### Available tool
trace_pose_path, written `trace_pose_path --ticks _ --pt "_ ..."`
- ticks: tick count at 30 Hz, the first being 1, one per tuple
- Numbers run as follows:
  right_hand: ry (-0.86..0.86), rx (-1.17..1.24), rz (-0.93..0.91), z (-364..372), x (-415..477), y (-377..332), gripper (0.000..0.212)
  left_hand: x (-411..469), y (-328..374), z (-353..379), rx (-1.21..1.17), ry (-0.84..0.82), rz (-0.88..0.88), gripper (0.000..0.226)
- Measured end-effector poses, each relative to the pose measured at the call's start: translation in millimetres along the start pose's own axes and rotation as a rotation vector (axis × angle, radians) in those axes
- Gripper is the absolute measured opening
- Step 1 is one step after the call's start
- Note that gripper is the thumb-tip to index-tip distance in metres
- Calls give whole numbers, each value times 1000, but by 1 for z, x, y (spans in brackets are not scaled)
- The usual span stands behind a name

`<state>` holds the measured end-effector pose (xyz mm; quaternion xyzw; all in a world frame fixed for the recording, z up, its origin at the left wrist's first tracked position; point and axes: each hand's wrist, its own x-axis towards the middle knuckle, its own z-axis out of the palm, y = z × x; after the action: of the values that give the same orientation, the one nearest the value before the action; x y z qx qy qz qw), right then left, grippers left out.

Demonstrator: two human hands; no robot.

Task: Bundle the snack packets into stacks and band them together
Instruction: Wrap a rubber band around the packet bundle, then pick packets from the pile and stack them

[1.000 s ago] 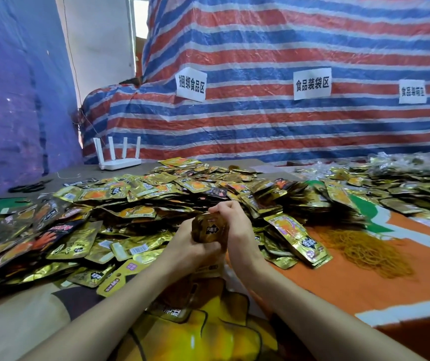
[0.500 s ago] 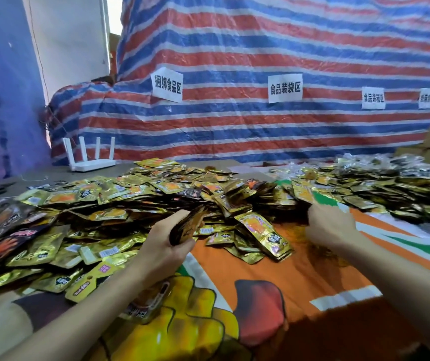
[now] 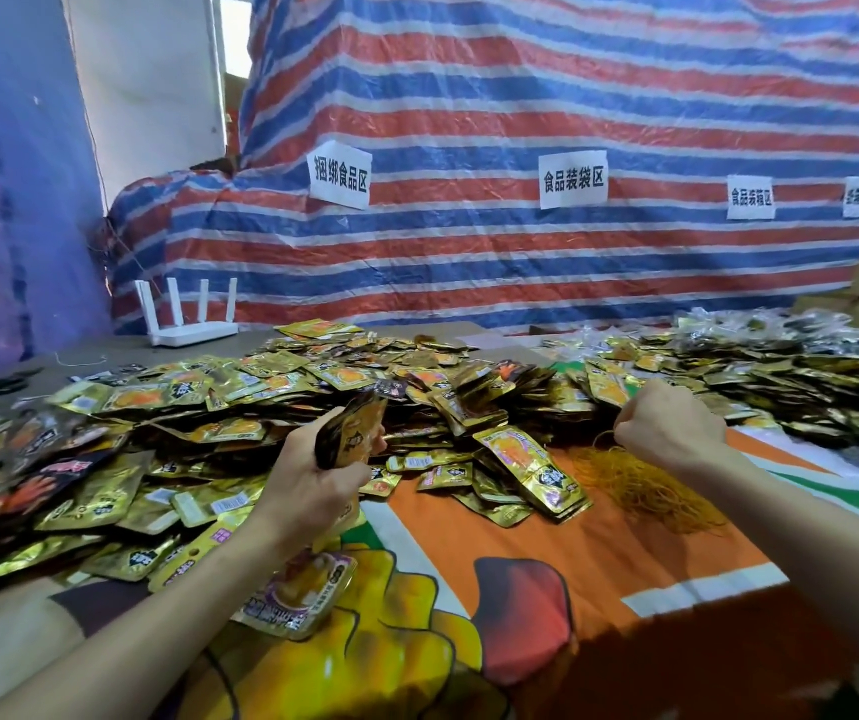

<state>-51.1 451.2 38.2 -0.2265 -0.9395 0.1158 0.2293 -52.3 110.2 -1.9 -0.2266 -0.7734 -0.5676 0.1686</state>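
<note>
My left hand (image 3: 313,485) grips a small upright stack of gold snack packets (image 3: 352,431) above the table's middle. A wide heap of loose gold packets (image 3: 183,407) spreads behind and to the left of it. My right hand (image 3: 669,426) is closed in a fist above a tangle of yellow rubber bands (image 3: 640,491); a thin band strand shows at its fingers. One larger packet (image 3: 533,472) lies between the hands.
A second heap of packets (image 3: 780,376) covers the right of the table. A white router (image 3: 190,317) stands at the back left. A striped tarp wall with paper signs (image 3: 572,181) closes the back. An orange printed cloth (image 3: 546,532) covers the table near me.
My right hand left the stack, reached right to the rubber bands and now lifts closed from them. My left hand keeps the stack. The camera view has swung to the right.
</note>
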Motion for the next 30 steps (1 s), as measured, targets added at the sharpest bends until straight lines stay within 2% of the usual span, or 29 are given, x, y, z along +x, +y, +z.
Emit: trace_pose_path --ticks 1,6,9,12,15,18,21,24,30 --pt "-7 9 4 -2 0 0 15 -2 2 -2 -6 -9 2 11" --pt "-37 16 31 -8 2 -2 14 -8 11 -9 -49 -1 -5 35" --pt "2 13 9 -14 0 -11 11 -9 15 -11 -117 10 -36 36" --pt "70 54 -98 -21 -8 -31 14 -7 14 -16 -201 -3 -63 35" --pt "44 282 -305 -18 -20 -63 13 -4 10 -26 -353 1 -128 35" --pt "-148 603 -470 -5 -41 -107 9 0 2 -36 -522 24 -190 27" --pt "-379 875 -487 18 -61 -151 8 0 -7 -50 -626 61 -258 33" --pt "-499 989 -520 46 -75 -187 12 -4 -22 -65 -652 66 -369 32" --pt "-481 1175 -409 84 -92 -217 11 -3 -31 -77 -685 26 -503 34"
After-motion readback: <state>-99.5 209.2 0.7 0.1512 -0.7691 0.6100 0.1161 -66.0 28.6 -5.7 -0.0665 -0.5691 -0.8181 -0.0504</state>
